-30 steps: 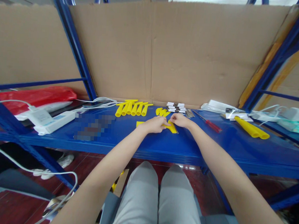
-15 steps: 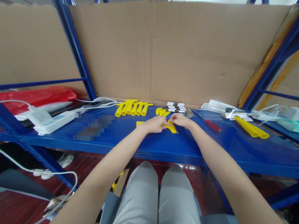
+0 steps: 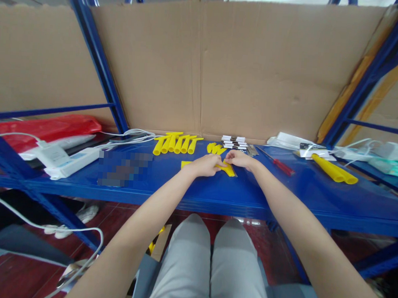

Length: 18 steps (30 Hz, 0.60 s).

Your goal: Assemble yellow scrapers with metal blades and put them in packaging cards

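Low over the blue shelf, my left hand (image 3: pixel 206 165) is closed around the handle of a yellow scraper (image 3: pixel 230 170), whose handle end sticks out to the left of the hand. The scraper's wide head points right, and a thin edge shows along it. At the head's far side my right hand (image 3: pixel 239 160) has its fingertips pinched together on the scraper; whether a small part is between them is hidden. Just behind my hands lie several small yellow pieces (image 3: pixel 215 148) and a stack of white and black packets (image 3: pixel 234 142). Metal blades (image 3: pixel 252 150) lie beside the stack.
Several yellow scraper handles (image 3: pixel 177 144) stand in a row at back left. A red screwdriver (image 3: pixel 283 166) lies right of my hands, with more yellow handles (image 3: pixel 334 169) beyond. A white power strip (image 3: pixel 73 161) sits left. Cardboard (image 3: pixel 257 71) walls off the back.
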Tool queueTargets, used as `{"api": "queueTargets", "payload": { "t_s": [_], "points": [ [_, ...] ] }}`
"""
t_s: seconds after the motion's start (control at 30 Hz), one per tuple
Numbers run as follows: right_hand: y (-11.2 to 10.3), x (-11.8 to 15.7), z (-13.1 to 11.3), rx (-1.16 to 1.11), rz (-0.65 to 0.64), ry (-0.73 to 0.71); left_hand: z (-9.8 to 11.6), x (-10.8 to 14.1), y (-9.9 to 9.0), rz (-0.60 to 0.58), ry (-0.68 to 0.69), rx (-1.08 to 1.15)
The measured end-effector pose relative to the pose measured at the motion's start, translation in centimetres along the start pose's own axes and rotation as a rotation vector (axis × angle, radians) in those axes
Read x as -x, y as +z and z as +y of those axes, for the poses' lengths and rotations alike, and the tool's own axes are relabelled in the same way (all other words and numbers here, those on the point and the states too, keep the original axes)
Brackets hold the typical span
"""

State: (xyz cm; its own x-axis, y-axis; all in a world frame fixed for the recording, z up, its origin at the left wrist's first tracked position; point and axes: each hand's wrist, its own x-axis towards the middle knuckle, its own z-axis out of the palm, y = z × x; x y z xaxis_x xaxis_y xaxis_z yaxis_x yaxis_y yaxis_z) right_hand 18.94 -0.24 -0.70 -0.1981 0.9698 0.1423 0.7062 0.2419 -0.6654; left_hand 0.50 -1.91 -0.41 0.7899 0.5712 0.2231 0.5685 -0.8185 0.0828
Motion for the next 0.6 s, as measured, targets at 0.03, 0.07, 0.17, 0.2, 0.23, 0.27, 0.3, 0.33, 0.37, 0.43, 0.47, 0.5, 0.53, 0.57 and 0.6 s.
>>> {"api": "queueTargets", "payload": {
  "t_s": [0.03, 0.07, 0.17, 0.2, 0.23, 0.27, 0.3, 0.33, 0.37, 0.43, 0.47, 0.5, 0.53, 0.57, 0.6],
  "points": [
    [0.0, 0.0, 0.0, -0.007, -0.002, 0.005, 0.0, 0.0, 0.0, 0.001, 0.001, 0.000],
    [-0.1, 0.1, -0.1, -0.013, -0.007, 0.009, 0.0, 0.0, 0.0, 0.002, 0.002, 0.000],
    [-0.1, 0.2, -0.1, -0.027, -0.011, 0.015, 0.1, 0.0, 0.0, 0.007, 0.004, -0.005],
    [-0.2, 0.3, -0.1, -0.031, -0.007, 0.018, 0.2, 0.0, -0.1, 0.006, 0.005, -0.006],
    [-0.2, 0.3, -0.1, -0.035, -0.002, 0.022, 0.2, 0.0, -0.2, 0.005, 0.006, -0.006],
    [-0.3, 0.3, -0.1, -0.041, 0.003, 0.030, 0.3, 0.0, -0.2, 0.004, 0.005, -0.006],
    [-0.4, 0.3, 0.0, -0.050, 0.009, 0.042, 0.4, 0.1, -0.3, 0.003, 0.003, -0.006],
    [-0.5, 0.3, 0.0, -0.063, 0.011, 0.056, 0.5, 0.1, -0.4, 0.003, 0.000, -0.005],
    [-0.6, 0.3, 0.1, -0.082, 0.012, 0.070, 0.6, 0.1, -0.5, 0.005, -0.004, -0.006],
    [-0.9, 0.2, 0.2, -0.131, 0.019, 0.105, 0.7, 0.1, -0.6, 0.011, -0.010, -0.012],
    [-1.1, 0.2, 0.3, -0.160, 0.031, 0.121, 0.8, 0.1, -0.6, 0.013, -0.014, -0.018],
    [-1.2, 0.2, 0.3, -0.190, 0.045, 0.135, 0.8, 0.1, -0.6, 0.015, -0.018, -0.027],
    [-1.4, 0.2, 0.3, -0.223, 0.053, 0.149, 0.8, 0.2, -0.7, 0.019, -0.023, -0.037],
    [-1.5, 0.3, 0.3, -0.257, 0.052, 0.161, 0.8, 0.2, -0.7, 0.025, -0.027, -0.048],
    [-1.6, 0.4, 0.2, -0.291, 0.037, 0.171, 0.8, 0.2, -0.7, 0.035, -0.032, -0.059]
  ]
}}
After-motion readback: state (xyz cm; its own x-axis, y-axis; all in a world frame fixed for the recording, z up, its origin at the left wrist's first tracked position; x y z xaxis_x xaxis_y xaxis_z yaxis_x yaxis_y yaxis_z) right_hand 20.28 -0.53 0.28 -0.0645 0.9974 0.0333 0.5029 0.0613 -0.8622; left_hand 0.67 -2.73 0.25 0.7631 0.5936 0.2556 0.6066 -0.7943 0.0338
